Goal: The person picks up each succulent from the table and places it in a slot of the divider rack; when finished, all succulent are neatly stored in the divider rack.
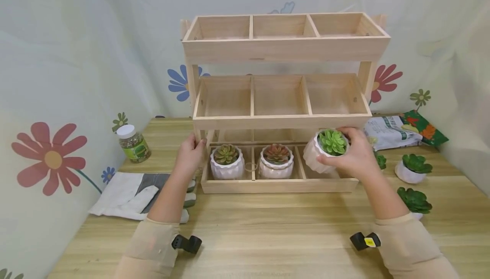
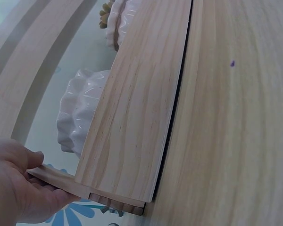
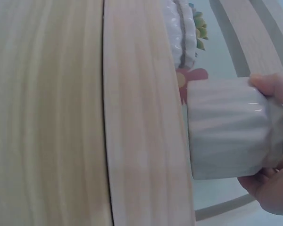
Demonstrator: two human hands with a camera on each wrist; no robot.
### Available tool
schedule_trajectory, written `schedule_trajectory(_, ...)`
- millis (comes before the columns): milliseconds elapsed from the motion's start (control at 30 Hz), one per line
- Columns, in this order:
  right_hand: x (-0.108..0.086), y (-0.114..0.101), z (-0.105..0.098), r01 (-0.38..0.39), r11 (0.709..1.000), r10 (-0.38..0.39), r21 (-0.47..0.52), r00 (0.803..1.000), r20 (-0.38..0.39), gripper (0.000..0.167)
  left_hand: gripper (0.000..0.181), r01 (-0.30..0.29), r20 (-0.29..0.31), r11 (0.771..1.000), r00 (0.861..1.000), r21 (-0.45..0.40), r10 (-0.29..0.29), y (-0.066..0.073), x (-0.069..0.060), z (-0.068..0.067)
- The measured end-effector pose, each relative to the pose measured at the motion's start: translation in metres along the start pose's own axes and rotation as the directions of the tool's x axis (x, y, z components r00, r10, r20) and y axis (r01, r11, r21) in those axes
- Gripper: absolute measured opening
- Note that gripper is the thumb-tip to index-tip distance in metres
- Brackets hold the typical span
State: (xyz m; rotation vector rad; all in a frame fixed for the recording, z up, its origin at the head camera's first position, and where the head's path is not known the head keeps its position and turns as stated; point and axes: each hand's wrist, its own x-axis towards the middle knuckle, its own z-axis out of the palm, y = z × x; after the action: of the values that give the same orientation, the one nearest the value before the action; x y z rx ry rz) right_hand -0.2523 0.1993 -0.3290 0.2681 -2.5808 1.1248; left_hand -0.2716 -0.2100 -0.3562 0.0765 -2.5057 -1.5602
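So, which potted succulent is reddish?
The middle succulent in the bottom tray; the left one is yellowish green; the right hand holds a bright green one; the table ones are also green.

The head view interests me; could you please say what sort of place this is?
Probably an indoor work corner, judging by the flowered backdrop, the table and the wooden shelf holding potted plants.

The shelf [image 1: 281, 122] is smooth wood, the held pot [image 3: 226, 129] shiny. The glove [image 1: 115, 192] at the left edge of the tabletop [image 1: 268, 228] is dull cloth.
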Motion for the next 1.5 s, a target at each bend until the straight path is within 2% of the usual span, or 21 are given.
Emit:
schedule_trajectory(167, 0.001, 0.003, 0.008, -0.051, 0.998, 0.054, 0.040, 0.996, -0.067, 0.091, 0.033, -0.006, -0.004, 1.000, 1.000, 0.021, 0.006, 0.001, 0.000, 0.001)
schedule_trajectory(300, 0.002, 0.009, 0.016, -0.093, 0.994, 0.097, 0.052, 0.992, -0.079, 0.085, 0.031, -0.004, -0.006, 0.999, 1.000, 0.035, 0.004, 0.001, -0.001, 0.001)
schedule_trajectory(633, 0.006, 0.020, 0.030, -0.103, 0.995, 0.101, -0.020, 0.992, -0.074, 0.088, 0.025, -0.030, -0.030, 0.998, 0.999, 0.054, 0.032, 0.000, 0.000, -0.003)
schedule_trajectory(900, 0.004, 0.022, 0.036, -0.093, 0.995, 0.089, -0.048, 0.993, -0.078, 0.089, 0.031, -0.021, -0.023, 0.998, 0.999, 0.059, 0.023, -0.001, 0.000, -0.001)
schedule_trajectory(1200, 0.001, 0.028, 0.039, -0.158, 0.984, 0.156, -0.082, 0.987, -0.036, 0.097, 0.032, -0.017, -0.018, 0.998, 1.000, 0.060, 0.018, 0.000, 0.001, 0.001)
schedule_trajectory(1367, 0.000, 0.028, 0.041, -0.170, 0.979, 0.168, -0.111, 0.985, -0.021, 0.098, 0.031, -0.015, -0.012, 0.998, 1.000, 0.067, 0.016, 0.000, 0.001, 0.000)
schedule_trajectory(1500, 0.000, 0.027, 0.041, -0.169, 0.978, 0.169, -0.123, 0.986, -0.011, 0.099, 0.032, -0.015, -0.010, 0.999, 1.000, 0.039, 0.015, 0.001, 0.000, 0.000)
